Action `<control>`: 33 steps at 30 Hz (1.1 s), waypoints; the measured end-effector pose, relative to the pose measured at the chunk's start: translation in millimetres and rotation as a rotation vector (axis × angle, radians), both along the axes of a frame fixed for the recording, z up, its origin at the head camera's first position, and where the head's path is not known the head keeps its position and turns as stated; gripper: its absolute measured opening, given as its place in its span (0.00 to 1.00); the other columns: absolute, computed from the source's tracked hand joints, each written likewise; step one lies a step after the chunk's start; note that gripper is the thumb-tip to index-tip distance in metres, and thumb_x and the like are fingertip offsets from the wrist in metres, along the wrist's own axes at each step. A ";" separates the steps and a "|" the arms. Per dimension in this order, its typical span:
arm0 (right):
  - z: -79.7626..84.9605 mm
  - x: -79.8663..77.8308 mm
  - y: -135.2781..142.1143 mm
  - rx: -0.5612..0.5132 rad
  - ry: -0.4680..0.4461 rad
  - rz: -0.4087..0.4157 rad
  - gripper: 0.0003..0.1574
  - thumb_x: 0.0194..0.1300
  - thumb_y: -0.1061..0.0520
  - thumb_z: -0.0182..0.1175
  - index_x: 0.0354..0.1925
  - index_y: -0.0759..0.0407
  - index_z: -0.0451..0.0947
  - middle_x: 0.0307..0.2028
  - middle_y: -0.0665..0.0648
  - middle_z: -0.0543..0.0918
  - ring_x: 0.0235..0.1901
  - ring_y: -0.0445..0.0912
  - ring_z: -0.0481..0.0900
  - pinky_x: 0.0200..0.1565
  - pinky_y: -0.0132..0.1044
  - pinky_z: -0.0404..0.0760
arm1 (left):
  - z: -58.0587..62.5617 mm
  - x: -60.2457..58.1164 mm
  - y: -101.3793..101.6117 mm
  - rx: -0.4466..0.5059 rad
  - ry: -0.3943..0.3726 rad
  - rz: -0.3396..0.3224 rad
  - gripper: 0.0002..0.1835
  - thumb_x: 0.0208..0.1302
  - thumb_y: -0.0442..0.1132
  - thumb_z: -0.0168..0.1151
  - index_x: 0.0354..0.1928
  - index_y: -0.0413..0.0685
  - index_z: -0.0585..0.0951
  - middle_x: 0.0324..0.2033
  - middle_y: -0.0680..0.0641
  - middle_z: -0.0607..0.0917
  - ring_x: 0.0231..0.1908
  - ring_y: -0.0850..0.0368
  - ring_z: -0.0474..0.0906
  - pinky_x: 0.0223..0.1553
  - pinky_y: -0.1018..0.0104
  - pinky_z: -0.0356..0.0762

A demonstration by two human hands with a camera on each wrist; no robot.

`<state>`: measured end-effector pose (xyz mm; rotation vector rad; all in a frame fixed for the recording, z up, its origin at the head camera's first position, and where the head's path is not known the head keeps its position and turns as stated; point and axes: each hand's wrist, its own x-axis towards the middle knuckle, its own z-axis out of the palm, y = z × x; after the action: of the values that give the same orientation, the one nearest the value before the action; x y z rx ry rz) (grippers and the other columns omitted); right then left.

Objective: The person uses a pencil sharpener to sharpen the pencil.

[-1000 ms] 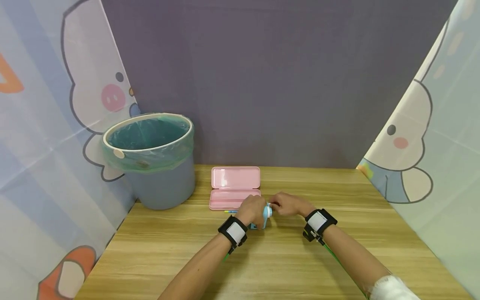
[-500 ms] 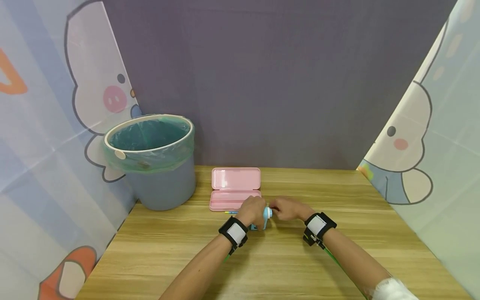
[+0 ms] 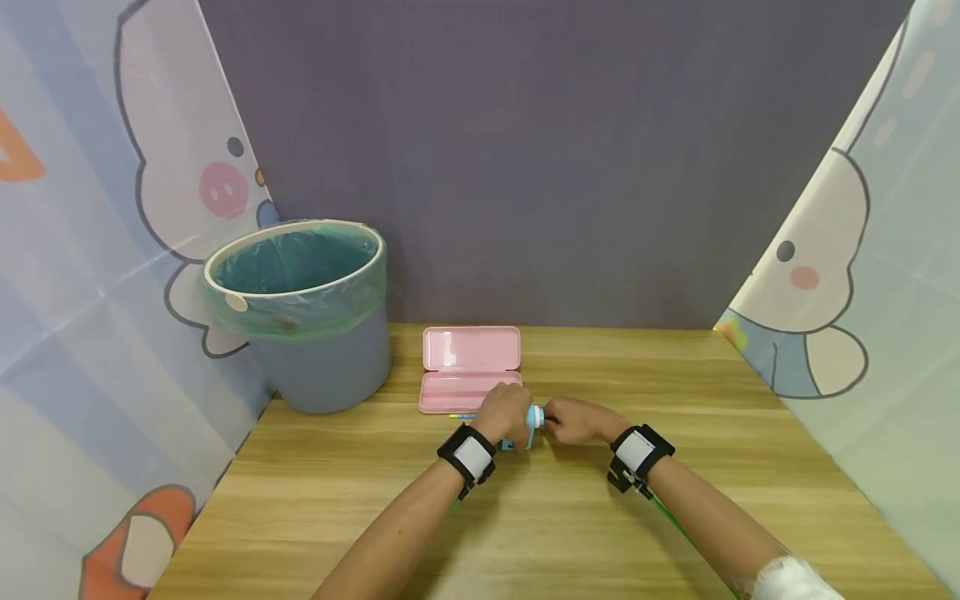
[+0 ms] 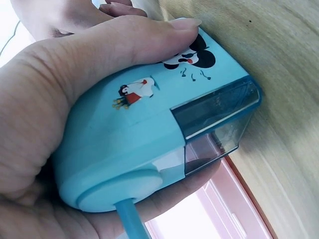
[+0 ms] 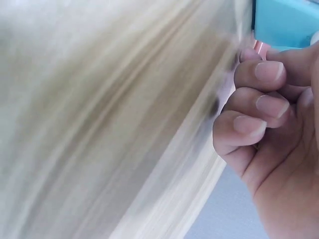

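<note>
A light blue crank pencil sharpener (image 4: 134, 124) with cartoon prints and a clear shavings drawer is held in my left hand (image 3: 504, 414). The thumb lies across its top and fingers wrap beneath. From its round front sticks a blue pencil (image 4: 132, 219), whose yellow-tipped end shows left of the hand in the head view. Opposite, my right hand (image 3: 581, 420) has curled fingers at the dark crank handle (image 3: 551, 419), beside the sharpener's white disc. In the right wrist view the fingers (image 5: 249, 124) are bent; the grip itself is mostly hidden.
Just behind the left hand an open pink pencil case (image 3: 471, 348) lies on the wooden table (image 3: 600, 517). A blue bin (image 3: 322, 367) with a green liner stands at the back left. Cartoon-printed sheets flank both sides, and a dark grey backdrop (image 3: 555, 167) rises behind.
The right hand has shifted slightly toward the person around the crank. The left hand and sharpener stay nearly in place, while the head view has tilted a little.
</note>
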<state>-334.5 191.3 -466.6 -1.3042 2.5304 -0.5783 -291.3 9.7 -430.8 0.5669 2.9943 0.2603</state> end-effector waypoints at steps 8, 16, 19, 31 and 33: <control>3.6 6.3 -1.0 0.026 -0.028 -0.030 0.22 0.73 0.63 0.53 0.20 0.51 0.69 0.18 0.40 0.64 0.17 0.31 0.60 0.24 0.25 0.61 | 2.6 -2.9 1.2 0.001 -0.017 -0.001 0.20 0.35 0.38 0.88 0.25 0.49 0.81 0.25 0.52 0.80 0.26 0.57 0.74 0.26 0.70 0.74; 1.0 8.8 -0.9 0.021 -0.013 -0.010 0.22 0.73 0.64 0.53 0.21 0.52 0.69 0.18 0.40 0.64 0.17 0.31 0.60 0.23 0.25 0.61 | 1.9 -3.2 1.4 -0.012 -0.008 0.003 0.20 0.34 0.38 0.88 0.24 0.49 0.80 0.25 0.52 0.80 0.27 0.57 0.73 0.27 0.70 0.74; -1.0 9.3 -0.8 0.025 -0.004 0.005 0.22 0.72 0.64 0.53 0.20 0.51 0.68 0.18 0.39 0.64 0.17 0.30 0.60 0.23 0.24 0.60 | 1.3 -2.3 1.7 -0.016 -0.011 0.004 0.20 0.34 0.38 0.88 0.24 0.49 0.80 0.25 0.53 0.80 0.28 0.57 0.73 0.28 0.70 0.75; -5.1 16.6 -0.5 0.027 0.027 0.007 0.20 0.70 0.64 0.55 0.21 0.51 0.69 0.19 0.40 0.64 0.18 0.31 0.61 0.24 0.25 0.62 | 2.7 0.9 0.8 -0.009 -0.025 0.012 0.21 0.33 0.39 0.90 0.27 0.48 0.83 0.27 0.52 0.81 0.28 0.57 0.75 0.29 0.69 0.77; -6.3 17.0 0.0 0.017 0.029 0.018 0.21 0.70 0.64 0.55 0.20 0.51 0.68 0.18 0.39 0.63 0.18 0.30 0.60 0.23 0.25 0.61 | 3.2 1.8 0.8 -0.008 -0.026 0.012 0.21 0.33 0.39 0.90 0.27 0.48 0.83 0.27 0.52 0.82 0.28 0.57 0.75 0.29 0.69 0.77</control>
<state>-317.5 191.3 -472.9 -1.3379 2.5383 -0.5372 -289.5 10.5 -427.6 0.5411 2.9734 0.2546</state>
